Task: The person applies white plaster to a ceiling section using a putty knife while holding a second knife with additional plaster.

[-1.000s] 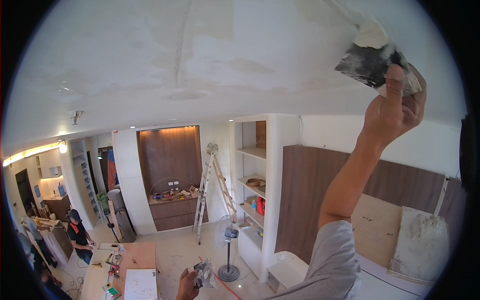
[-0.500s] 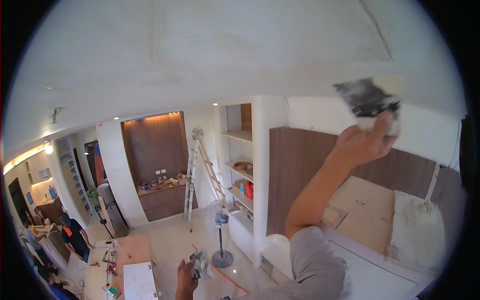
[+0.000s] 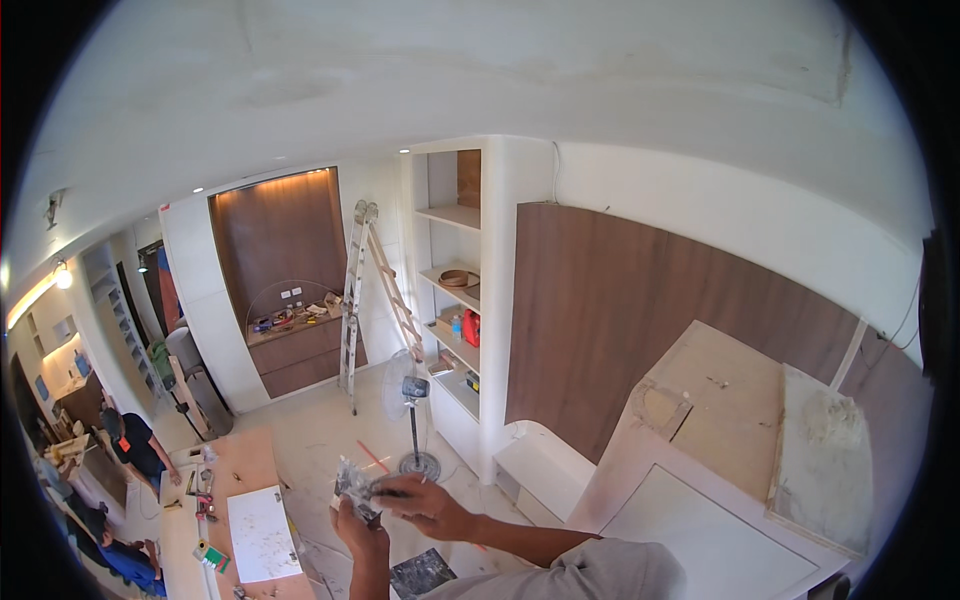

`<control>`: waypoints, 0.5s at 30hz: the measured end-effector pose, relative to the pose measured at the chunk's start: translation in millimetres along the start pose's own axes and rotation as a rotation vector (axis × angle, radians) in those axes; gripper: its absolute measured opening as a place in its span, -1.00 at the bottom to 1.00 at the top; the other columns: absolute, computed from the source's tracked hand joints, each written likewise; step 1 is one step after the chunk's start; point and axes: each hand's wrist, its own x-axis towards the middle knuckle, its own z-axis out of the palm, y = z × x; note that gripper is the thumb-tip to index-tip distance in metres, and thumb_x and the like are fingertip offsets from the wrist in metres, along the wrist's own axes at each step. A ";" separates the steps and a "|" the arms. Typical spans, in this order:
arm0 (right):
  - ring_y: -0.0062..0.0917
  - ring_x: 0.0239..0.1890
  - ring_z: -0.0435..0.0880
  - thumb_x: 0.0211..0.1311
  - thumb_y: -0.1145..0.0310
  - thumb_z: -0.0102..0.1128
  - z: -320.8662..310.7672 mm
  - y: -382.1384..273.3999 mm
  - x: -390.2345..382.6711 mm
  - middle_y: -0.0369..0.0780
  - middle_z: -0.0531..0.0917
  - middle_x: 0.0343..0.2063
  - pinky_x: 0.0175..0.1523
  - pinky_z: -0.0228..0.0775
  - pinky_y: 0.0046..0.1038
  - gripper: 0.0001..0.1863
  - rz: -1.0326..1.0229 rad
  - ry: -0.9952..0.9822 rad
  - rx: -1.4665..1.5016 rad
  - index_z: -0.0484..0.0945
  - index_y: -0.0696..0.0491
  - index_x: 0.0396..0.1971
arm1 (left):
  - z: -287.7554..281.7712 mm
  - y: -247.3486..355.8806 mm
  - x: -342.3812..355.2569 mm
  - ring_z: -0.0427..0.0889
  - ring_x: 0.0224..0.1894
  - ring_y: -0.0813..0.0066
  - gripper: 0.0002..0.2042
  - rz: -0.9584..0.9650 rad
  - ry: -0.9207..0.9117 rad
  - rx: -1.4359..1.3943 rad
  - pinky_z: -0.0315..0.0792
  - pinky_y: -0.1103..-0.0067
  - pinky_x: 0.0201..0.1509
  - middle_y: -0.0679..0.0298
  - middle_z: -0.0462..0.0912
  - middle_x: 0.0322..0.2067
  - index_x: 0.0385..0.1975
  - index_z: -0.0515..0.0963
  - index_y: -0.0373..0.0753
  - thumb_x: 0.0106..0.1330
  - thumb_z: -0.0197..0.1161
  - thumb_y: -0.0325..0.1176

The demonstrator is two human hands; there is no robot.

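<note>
- Clock directions are read from the scraper, as the head view shows it.
- The scraper [image 3: 354, 480] is up in front of the person, below the view's middle, well above the floor [image 3: 335, 440].
- It looks grey and silvery, smeared with pale putty; its upper edge is ragged and uneven, with darker patches lower down.
- The left grip [image 3: 362, 538], a bare hand at 6 o'clock, is closed on the scraper from below.
- The right grip [image 3: 435, 510], also bare, is at 4 o'clock, fingers curled round a dark blade [image 3: 399, 486].
- The dark blade looks thin and blackish; it meets the scraper's side in the view, though blur hides where the two touch.
- At 5 o'clock, below both hands, is a dark slab [image 3: 420, 573] flecked with pale spots.
- At 1 o'clock a fan [image 3: 414, 388] stands on the floor; beyond it are white shelves [image 3: 450, 217].
- At 12 o'clock a ladder [image 3: 354, 300] stands spread.
- At 9 o'clock is a desk [image 3: 250, 455] with small tools [image 3: 205, 506]; a white sheet [image 3: 258, 530] lies on it at 8 o'clock.
- One person [image 3: 140, 445] in a dark top is beyond the desk at 9 o'clock; another [image 3: 135, 562], in blue, is at 8 o'clock.
- At 3 o'clock, well apart, a board [image 3: 820, 480] carries a rough pale smear.
</note>
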 end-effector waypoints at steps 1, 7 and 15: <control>-0.23 0.17 0.55 0.25 0.58 0.30 4.4 -1.5 -7.2 -0.17 0.59 0.19 0.23 0.41 -0.25 -0.49 0.012 0.010 -0.025 0.63 -0.09 0.20 | -6.8 -1.2 -0.4 0.73 -0.08 0.30 -0.71 0.024 0.009 0.011 0.71 0.43 -0.17 0.16 0.63 -0.07 0.14 0.41 -0.23 0.48 -0.01 -0.40; -0.39 0.07 0.62 0.33 0.50 0.28 -6.0 37.2 -48.0 -0.21 0.67 0.06 0.22 0.39 -0.35 -0.62 0.156 -0.118 -0.134 0.64 -0.01 0.14 | -30.7 -2.2 1.4 0.74 -0.09 0.29 -0.72 0.003 0.131 -0.040 0.73 0.39 -0.16 0.14 0.63 -0.08 0.13 0.41 -0.23 0.46 -0.02 -0.44; -0.66 0.12 0.51 0.52 0.12 0.16 -19.8 85.3 -62.4 -0.30 0.65 0.07 0.30 0.26 -0.55 -0.52 0.983 -0.249 0.868 0.52 0.15 0.24 | -28.6 3.9 -7.2 0.73 -0.19 0.33 -0.75 -0.296 -0.187 0.167 0.64 0.46 -0.12 0.20 0.65 -0.12 0.07 0.46 -0.30 0.45 0.02 -0.46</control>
